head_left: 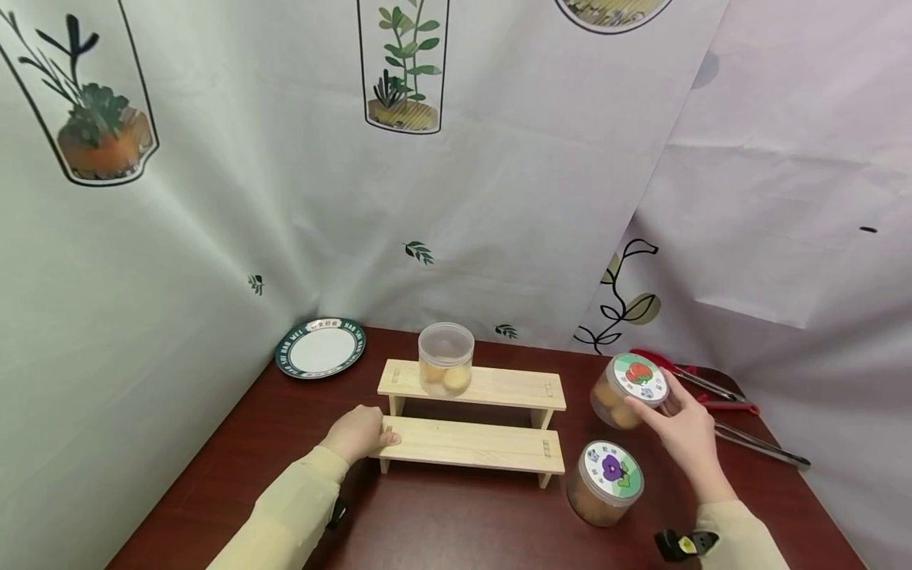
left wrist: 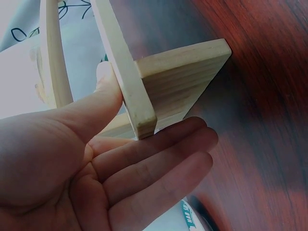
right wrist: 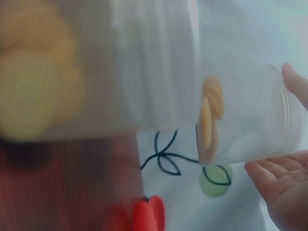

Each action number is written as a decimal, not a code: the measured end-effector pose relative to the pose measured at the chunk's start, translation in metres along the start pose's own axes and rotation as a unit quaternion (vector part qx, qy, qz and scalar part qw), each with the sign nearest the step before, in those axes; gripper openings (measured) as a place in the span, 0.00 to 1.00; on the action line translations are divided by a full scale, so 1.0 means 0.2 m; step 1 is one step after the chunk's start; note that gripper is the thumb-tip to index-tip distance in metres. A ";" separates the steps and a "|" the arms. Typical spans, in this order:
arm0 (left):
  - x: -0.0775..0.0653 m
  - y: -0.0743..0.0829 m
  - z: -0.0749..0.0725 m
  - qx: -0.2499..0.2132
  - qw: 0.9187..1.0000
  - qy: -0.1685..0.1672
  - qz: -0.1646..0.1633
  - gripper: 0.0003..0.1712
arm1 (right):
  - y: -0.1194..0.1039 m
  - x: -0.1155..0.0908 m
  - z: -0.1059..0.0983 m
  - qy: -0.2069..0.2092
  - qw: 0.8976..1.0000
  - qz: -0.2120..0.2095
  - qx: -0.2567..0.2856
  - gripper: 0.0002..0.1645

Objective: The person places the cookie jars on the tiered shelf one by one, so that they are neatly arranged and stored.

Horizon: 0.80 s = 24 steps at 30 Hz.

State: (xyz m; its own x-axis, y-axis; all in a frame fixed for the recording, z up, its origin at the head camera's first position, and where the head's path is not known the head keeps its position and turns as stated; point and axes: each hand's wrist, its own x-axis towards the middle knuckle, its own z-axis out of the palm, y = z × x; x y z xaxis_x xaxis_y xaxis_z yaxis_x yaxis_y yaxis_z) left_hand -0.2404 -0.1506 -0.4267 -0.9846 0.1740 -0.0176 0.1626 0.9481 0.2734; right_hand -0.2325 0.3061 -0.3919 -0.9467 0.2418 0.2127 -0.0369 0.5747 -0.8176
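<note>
Down at the left end of the lower wooden shelf (head_left: 473,445), the left hand (head_left: 359,434) has a light, pinching grip: thumb laid over the board, fingers underneath, the outer ones nearly straight. Steadying it, I'd say, so it won't skid on the counter (head_left: 442,522). And across on the right, look, the right hand (head_left: 685,427) has the tomato-lidded jar (head_left: 627,393) pinched near its lid, thumb one side, fingers the other, the jar leaning. Sensible, that high hold: it leaves the base free, and the jar looks lifted. Nearer the person, the flower-lidded jar (head_left: 606,484) stands on the counter, just beside the lower shelf's right end, likely parked there for easy reach. Up on the upper wooden shelf (head_left: 509,384), left of the middle, sits a third jar (head_left: 446,360), pale round pieces at its bottom, raised perhaps to show over the board in front. Plate (head_left: 321,350) in the back left corner, red-handled tongs (head_left: 737,407) off right: both seem kept aside, giving the hands room.
</note>
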 end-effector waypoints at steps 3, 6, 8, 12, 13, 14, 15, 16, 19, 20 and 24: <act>0.00 0.00 0.00 -0.002 1.000 -0.002 -0.001 0.25 | -0.03 0.00 0.01 0.001 1.000 -0.019 0.002 0.49; 0.01 0.00 0.01 -0.003 1.000 -0.004 -0.003 0.25 | -0.07 0.00 0.02 0.000 0.999 -0.036 -0.001 0.48; 0.01 0.00 0.01 -0.003 1.000 -0.006 -0.004 0.25 | -0.09 0.00 0.02 -0.002 0.999 -0.045 -0.001 0.48; 0.01 0.00 0.00 -0.005 1.000 -0.009 -0.007 0.25 | -0.13 0.00 0.04 -0.004 0.998 -0.058 0.005 0.48; 0.01 0.00 0.00 -0.006 1.000 -0.010 -0.008 0.25 | -0.14 0.00 0.05 -0.005 0.998 -0.062 0.004 0.48; 0.01 0.00 0.00 -0.007 1.000 -0.010 -0.009 0.25 | -0.14 -0.01 0.05 -0.006 0.998 -0.065 0.003 0.48; 0.01 0.00 0.00 -0.009 1.000 -0.009 -0.009 0.25 | -0.15 -0.01 0.06 -0.008 0.998 -0.068 0.002 0.48; 0.01 0.00 0.00 -0.009 1.000 -0.009 -0.009 0.25 | -0.16 -0.01 0.06 -0.011 0.997 -0.071 0.001 0.49; 0.01 0.00 0.00 -0.009 1.000 -0.007 -0.008 0.24 | -0.19 0.00 0.08 -0.019 0.997 -0.077 -0.005 0.50; 0.01 0.00 0.00 -0.009 1.000 -0.008 -0.008 0.24 | -0.19 0.00 0.08 -0.021 0.997 -0.078 -0.006 0.50; 0.01 0.00 0.00 -0.008 1.000 -0.007 -0.008 0.23 | -0.22 0.01 0.11 -0.031 0.996 -0.078 -0.013 0.51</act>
State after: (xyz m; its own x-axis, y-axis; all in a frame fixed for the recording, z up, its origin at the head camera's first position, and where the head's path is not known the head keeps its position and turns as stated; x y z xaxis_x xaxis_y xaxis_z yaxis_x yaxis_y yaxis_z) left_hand -0.2416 -0.1498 -0.4258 -0.9860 0.1628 -0.0352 0.1459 0.9462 0.2887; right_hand -0.2395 0.2632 -0.3669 -0.9480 0.1004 0.3021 -0.1774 0.6213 -0.7632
